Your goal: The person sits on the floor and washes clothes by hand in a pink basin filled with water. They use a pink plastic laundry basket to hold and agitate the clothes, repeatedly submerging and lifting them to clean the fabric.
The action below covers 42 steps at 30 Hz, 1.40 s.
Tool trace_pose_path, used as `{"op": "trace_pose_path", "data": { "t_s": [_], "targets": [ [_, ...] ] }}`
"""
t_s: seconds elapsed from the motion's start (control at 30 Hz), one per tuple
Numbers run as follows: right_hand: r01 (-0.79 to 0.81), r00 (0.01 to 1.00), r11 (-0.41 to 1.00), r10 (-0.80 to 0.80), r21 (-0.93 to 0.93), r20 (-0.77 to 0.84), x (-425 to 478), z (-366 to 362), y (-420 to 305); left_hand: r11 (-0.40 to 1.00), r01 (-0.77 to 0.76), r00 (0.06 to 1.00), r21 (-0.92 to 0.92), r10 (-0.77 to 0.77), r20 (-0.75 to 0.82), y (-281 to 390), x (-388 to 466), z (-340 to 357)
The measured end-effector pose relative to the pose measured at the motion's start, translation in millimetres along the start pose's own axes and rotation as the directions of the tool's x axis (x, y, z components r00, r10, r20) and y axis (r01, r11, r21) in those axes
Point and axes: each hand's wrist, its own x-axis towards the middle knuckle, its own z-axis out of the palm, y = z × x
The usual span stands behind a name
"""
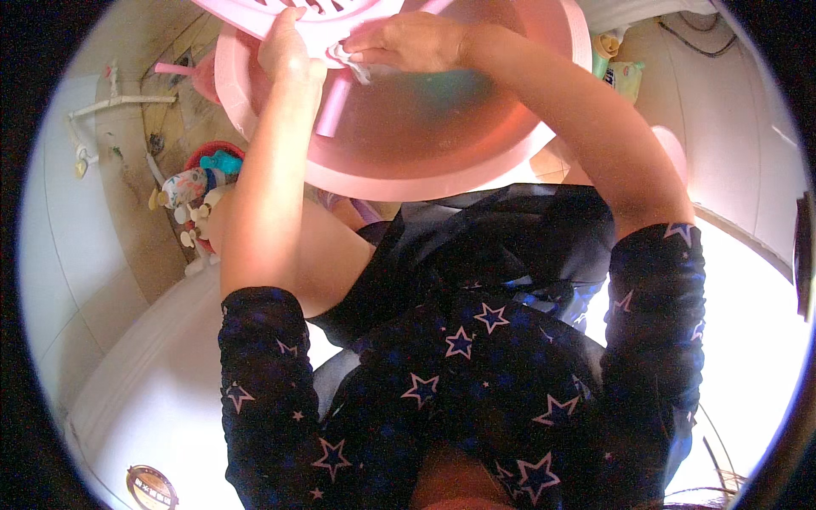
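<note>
My left hand (287, 51) grips the edge of a pink slotted plastic rack (248, 14), which is tilted over a large pink basin (395, 183). The fingers of my right hand (417, 43) press a wet-looking white cloth (358, 71) against the rack's near corner. Below that corner, a pink tubular leg (334, 108) hangs down inside the basin. A blurred green patch shows deeper in the basin, and I cannot tell what it is. The rack's far part lies beyond the top of the picture.
At the left, a red tub (204, 148) holds several bottles, one with a teal top (220, 162). A white pipe (124, 100) runs along the left wall. A pink-handled vessel (205, 78) stands beside the basin. On the right are a green container (601, 56) and a pale green packet (627, 80).
</note>
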Motion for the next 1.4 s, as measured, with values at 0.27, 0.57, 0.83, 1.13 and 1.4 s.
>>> {"op": "trace_pose_path", "data": {
  "t_s": [0.27, 0.57, 0.83, 1.13, 1.4],
  "targets": [
    [-0.086, 0.927, 0.905, 0.226, 0.416, -0.3, -36, 1, 1, 0.999, -0.023, 0.996, 0.026, 0.021, 0.091, 3, 5, -6],
    [-0.422, 0.835, 0.897, 0.44, -0.128, 0.329, -81, 24, 5, 0.992, -0.082, 0.988, 0.097, 0.068, 0.137, 17, -19, 13],
    [-0.319, 0.866, 0.718, 0.486, 0.619, -0.118, -64, -7, -12, 0.986, -0.144, 0.969, 0.081, 0.124, 0.216, 27, -30, 21],
    [-0.086, 0.786, 0.594, 0.534, 0.8, -0.312, -49, -28, -54, 0.997, -0.049, 0.964, -0.052, 0.061, 0.258, 32, -33, 28],
    [-0.224, 0.707, 0.538, 0.663, 0.812, -0.244, 0, 14, -81, 0.988, -0.134, 0.986, 0.074, 0.125, 0.107, 27, -58, 44]
  ]
}}
